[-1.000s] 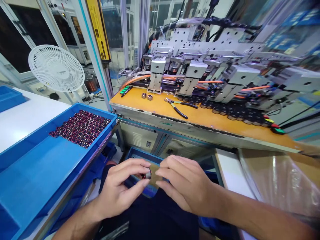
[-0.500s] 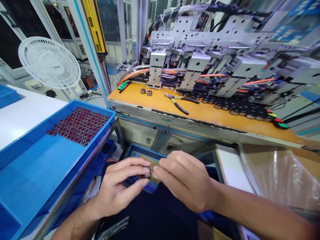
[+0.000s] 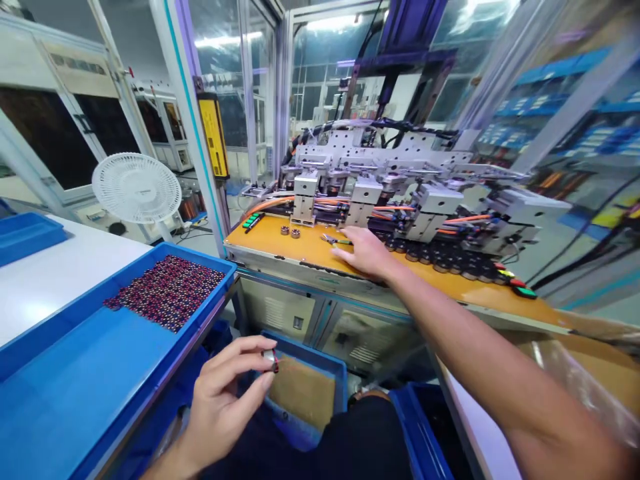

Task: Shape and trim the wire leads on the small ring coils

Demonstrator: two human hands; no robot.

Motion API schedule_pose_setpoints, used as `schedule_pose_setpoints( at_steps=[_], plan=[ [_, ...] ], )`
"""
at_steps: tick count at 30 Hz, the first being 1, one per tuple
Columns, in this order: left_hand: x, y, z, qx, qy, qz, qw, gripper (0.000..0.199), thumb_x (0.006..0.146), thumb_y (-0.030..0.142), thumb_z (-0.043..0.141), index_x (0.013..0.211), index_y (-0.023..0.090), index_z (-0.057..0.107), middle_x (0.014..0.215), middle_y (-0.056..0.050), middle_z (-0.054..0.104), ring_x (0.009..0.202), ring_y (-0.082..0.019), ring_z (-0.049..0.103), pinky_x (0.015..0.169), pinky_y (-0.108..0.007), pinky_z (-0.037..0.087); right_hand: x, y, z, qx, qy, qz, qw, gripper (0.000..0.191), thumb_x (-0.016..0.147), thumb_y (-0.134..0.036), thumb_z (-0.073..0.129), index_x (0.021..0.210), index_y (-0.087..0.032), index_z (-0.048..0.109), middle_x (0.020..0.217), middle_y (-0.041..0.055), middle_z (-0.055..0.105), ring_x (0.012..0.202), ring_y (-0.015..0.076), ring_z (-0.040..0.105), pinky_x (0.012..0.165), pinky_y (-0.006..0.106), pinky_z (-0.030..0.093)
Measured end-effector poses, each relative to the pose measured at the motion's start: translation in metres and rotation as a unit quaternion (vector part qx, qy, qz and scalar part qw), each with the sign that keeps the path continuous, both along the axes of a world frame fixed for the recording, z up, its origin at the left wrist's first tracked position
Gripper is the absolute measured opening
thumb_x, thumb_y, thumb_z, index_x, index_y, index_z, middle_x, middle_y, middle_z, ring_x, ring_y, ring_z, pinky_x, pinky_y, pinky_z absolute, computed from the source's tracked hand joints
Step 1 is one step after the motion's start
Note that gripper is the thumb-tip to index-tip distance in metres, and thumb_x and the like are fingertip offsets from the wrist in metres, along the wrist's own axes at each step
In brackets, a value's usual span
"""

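Evidently, left of and lower than the pliers (image 3: 329, 239), the left hand (image 3: 224, 388) pinches a small stator (image 3: 270, 359). Behind the front edge of the surface (image 3: 313, 252), the pliers' jaws point left toward two metal rings (image 3: 295, 233); the handles run right beneath the nearer right hand (image 3: 367, 252), thumb and fingers parted. Dark cylinders (image 3: 453, 260) crowd farther right.

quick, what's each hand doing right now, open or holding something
Left hand: closed, holding a small round part between thumb and fingers.
Right hand: open, thumb and fingers apart at the pliers; contact cannot be told.
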State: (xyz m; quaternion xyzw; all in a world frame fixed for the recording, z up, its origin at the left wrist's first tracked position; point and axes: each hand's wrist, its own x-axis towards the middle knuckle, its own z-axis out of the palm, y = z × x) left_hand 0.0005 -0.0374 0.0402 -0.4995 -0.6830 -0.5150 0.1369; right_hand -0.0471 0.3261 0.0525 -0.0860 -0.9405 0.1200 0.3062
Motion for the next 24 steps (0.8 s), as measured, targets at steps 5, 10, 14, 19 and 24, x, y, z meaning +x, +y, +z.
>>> schedule_pose_setpoints(
  at_steps=[5,10,14,19,24],
  plan=[
    [0.0,-0.01,0.006,0.03,-0.025,0.043,0.998,0.026,0.081,0.003,0.067,0.096,0.023,0.074,0.105,-0.006,0.073,0.096,-0.015,0.071,0.081,-0.023,0.06,-0.014,0.014,-0.028,0.049,-0.097,-0.017,0.994,0.046,0.09,-0.051,0.053,0.1,-0.008,0.065,0.102,0.0245,0.068,0.099,0.0402,0.061,0.085,0.052,0.046],
    [-0.001,-0.012,0.005,0.059,-0.074,0.055,0.994,0.024,0.083,0.007,0.068,0.097,0.025,0.075,0.108,-0.008,0.072,0.096,-0.018,0.071,0.075,-0.025,0.062,-0.007,0.015,-0.033,0.07,-0.12,0.001,0.99,0.046,0.095,-0.049,0.046,0.106,-0.008,0.064,0.108,0.0214,0.067,0.103,0.0354,0.061,0.087,0.043,0.046],
    [0.001,-0.012,0.003,0.044,-0.076,0.066,0.994,0.017,0.084,0.011,0.067,0.094,0.022,0.075,0.106,-0.01,0.073,0.096,-0.021,0.072,0.071,-0.025,0.063,0.005,0.011,-0.029,0.079,-0.115,-0.01,0.99,0.044,0.096,-0.048,0.049,0.114,-0.01,0.064,0.115,0.0183,0.066,0.105,0.0299,0.061,0.091,0.037,0.045],
    [-0.012,-0.013,-0.007,0.022,-0.057,0.092,0.994,0.012,0.084,0.016,0.068,0.091,0.022,0.076,0.106,-0.01,0.075,0.096,-0.023,0.074,0.071,-0.025,0.065,0.023,0.006,-0.031,0.074,-0.095,0.0,0.993,0.047,0.096,-0.051,0.052,0.116,-0.011,0.064,0.119,0.017,0.065,0.108,0.0277,0.06,0.095,0.036,0.045],
    [-0.02,-0.009,-0.012,-0.005,-0.061,0.08,0.995,0.011,0.085,0.018,0.068,0.091,0.023,0.075,0.108,-0.008,0.075,0.099,-0.022,0.073,0.073,-0.024,0.064,0.034,0.002,-0.033,0.046,-0.079,0.021,0.996,0.045,0.091,-0.045,0.061,0.12,-0.01,0.062,0.118,0.0181,0.063,0.112,0.0306,0.057,0.098,0.041,0.044]
  ],
)
